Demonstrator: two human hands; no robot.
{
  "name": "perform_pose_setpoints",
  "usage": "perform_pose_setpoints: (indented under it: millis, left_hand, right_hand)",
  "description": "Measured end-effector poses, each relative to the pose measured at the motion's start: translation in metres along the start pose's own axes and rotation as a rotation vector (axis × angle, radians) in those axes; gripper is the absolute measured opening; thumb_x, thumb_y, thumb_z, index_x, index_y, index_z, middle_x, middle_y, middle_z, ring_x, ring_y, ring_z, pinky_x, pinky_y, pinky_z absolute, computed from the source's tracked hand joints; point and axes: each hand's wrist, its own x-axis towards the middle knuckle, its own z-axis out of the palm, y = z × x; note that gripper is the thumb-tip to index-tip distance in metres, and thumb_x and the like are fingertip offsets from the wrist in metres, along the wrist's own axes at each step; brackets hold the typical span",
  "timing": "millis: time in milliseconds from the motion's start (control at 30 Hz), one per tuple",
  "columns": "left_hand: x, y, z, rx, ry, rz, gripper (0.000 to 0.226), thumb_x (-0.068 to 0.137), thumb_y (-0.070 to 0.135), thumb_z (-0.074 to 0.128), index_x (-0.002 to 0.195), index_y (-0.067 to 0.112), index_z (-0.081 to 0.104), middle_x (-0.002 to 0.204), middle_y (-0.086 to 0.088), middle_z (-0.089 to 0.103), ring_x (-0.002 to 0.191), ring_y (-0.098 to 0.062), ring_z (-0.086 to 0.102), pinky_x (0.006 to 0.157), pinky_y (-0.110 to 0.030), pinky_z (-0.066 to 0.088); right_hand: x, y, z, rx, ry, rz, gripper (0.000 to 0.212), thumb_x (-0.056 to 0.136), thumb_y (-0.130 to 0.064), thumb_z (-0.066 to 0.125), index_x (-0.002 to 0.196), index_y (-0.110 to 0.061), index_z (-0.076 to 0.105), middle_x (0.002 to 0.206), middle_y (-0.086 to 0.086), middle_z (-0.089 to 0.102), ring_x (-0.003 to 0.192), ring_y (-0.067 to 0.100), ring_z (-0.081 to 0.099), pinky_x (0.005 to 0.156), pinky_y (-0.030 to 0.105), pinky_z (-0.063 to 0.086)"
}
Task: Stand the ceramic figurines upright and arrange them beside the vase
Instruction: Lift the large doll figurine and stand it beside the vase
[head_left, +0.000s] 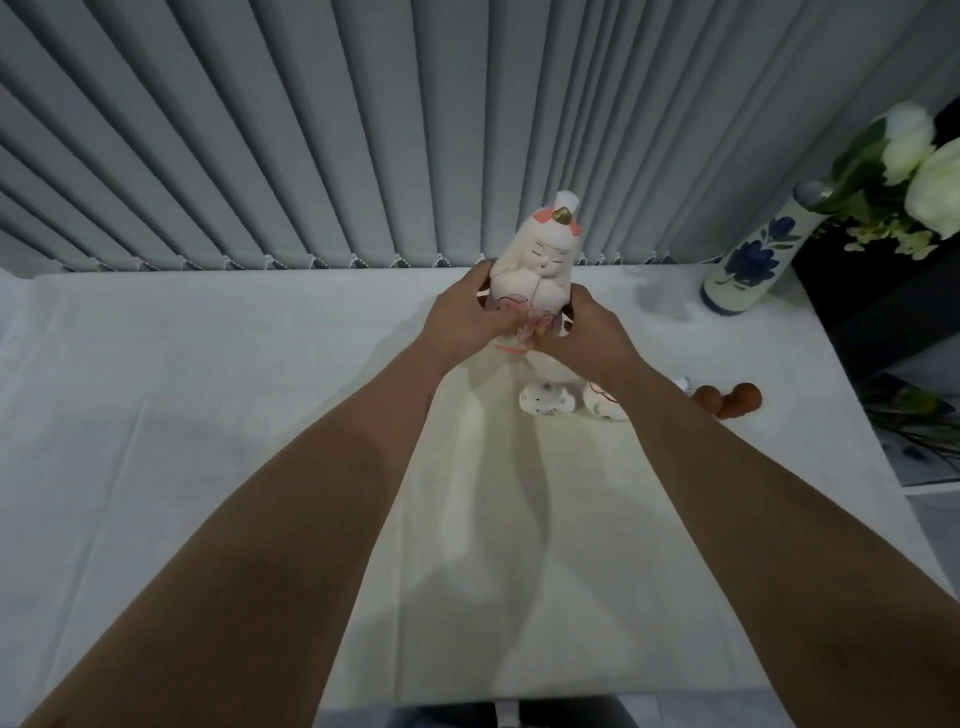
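Your left hand (462, 317) and right hand (587, 338) — both closed around the lower body of 1 tall white figurine (535, 260), held upright between them, apparently above the cloth-covered table (208, 364). Progress: early, by my reading. Vase (748, 265) stands well apart, far right. Outstanding — 2 small spotted figurines (548, 402) lying just below your right hand; 1 brown piece (727, 399) nearer the vase; none yet placed.

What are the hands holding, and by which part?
Both the left hand and right hand grip the white ceramic doll figurine around its lower body, one on each side.
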Motion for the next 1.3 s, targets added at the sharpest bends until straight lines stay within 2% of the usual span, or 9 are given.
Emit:
perform_pose_setpoints:
  millis: [167,300,433,533,700,800,967,1200,1300]
  left_hand:
    - [0.042,0.031,0.051,-0.012,-0.021,0.028,0.066,0.075,0.031,0.079,0.134,0.028,0.050,0.120,0.008,0.063,0.113,-0.014,0.061,0.099,-0.036,0.052]
    - [0.074,0.047,0.092,0.017,-0.067,0.041,0.065,0.075,0.032,0.079,0.133,0.025,0.051,0.124,0.004,0.064,0.111,-0.015,0.061,0.099,-0.036,0.051]
    - [0.105,0.052,0.129,0.026,-0.108,0.032,0.067,0.073,0.033,0.081,0.133,0.025,0.052,0.124,0.004,0.064,0.113,-0.016,0.060,0.100,-0.035,0.050]
    - [0.123,0.052,0.147,0.027,-0.121,0.028,0.070,0.071,0.035,0.082,0.133,0.025,0.052,0.125,0.004,0.064,0.115,-0.016,0.059,0.101,-0.037,0.050]
    - [0.138,0.056,0.163,0.015,-0.124,-0.002,0.068,0.073,0.032,0.082,0.133,0.024,0.051,0.124,0.004,0.063,0.115,-0.016,0.058,0.097,-0.030,0.049]
    - [0.144,0.060,0.170,0.052,-0.079,0.003,0.065,0.071,0.035,0.083,0.128,0.021,0.054,0.119,0.003,0.066,0.109,-0.016,0.060,0.091,-0.027,0.049]
    - [0.154,0.064,0.179,0.180,0.015,0.042,0.060,0.071,0.041,0.082,0.117,0.013,0.056,0.100,-0.002,0.068,0.090,-0.020,0.063,0.072,-0.026,0.047]
    - [0.160,0.071,0.183,0.274,0.059,0.033,0.063,0.073,0.048,0.078,0.114,0.008,0.052,0.104,-0.009,0.069,0.097,-0.029,0.065,0.083,-0.041,0.055]
    - [0.155,0.074,0.181,0.341,0.029,0.015,0.066,0.075,0.047,0.076,0.122,0.008,0.050,0.117,-0.010,0.068,0.108,-0.030,0.064,0.091,-0.042,0.054]
  right_hand:
    - [0.022,0.028,-0.057,-0.030,0.047,-0.012,0.057,0.083,-0.034,0.072,0.128,-0.011,0.046,0.103,-0.006,0.059,0.092,0.015,0.055,0.075,0.026,0.039]
    - [0.037,0.058,-0.089,0.003,0.079,0.028,0.058,0.083,-0.032,0.073,0.130,-0.011,0.046,0.110,-0.003,0.060,0.095,0.012,0.054,0.078,0.024,0.041]
    - [0.055,0.089,-0.113,0.126,0.059,0.080,0.060,0.082,-0.017,0.075,0.133,-0.011,0.045,0.116,0.000,0.060,0.102,0.014,0.057,0.072,0.009,0.043]
    - [0.069,0.110,-0.123,0.050,0.034,0.098,0.060,0.080,-0.026,0.076,0.132,-0.016,0.047,0.119,0.003,0.063,0.111,0.020,0.061,0.085,0.022,0.045]
    - [0.083,0.123,-0.131,0.072,0.065,0.105,0.056,0.084,-0.029,0.072,0.132,-0.017,0.045,0.121,-0.003,0.062,0.114,0.019,0.058,0.088,0.027,0.045]
    - [0.091,0.131,-0.133,-0.003,0.105,0.108,0.055,0.082,-0.034,0.072,0.129,-0.018,0.047,0.122,-0.001,0.065,0.112,0.024,0.061,0.092,0.037,0.051]
    - [0.107,0.141,-0.137,-0.082,0.137,0.135,0.050,0.083,-0.036,0.069,0.122,-0.013,0.048,0.120,0.005,0.066,0.109,0.029,0.063,0.086,0.037,0.052]
    - [0.120,0.144,-0.139,-0.120,0.170,0.131,0.053,0.084,-0.042,0.067,0.123,-0.012,0.047,0.118,0.007,0.066,0.106,0.031,0.063,0.080,0.032,0.049]
    - [0.111,0.143,-0.135,-0.163,0.207,0.122,0.051,0.087,-0.043,0.063,0.124,-0.012,0.047,0.119,0.009,0.066,0.109,0.032,0.063,0.084,0.034,0.049]
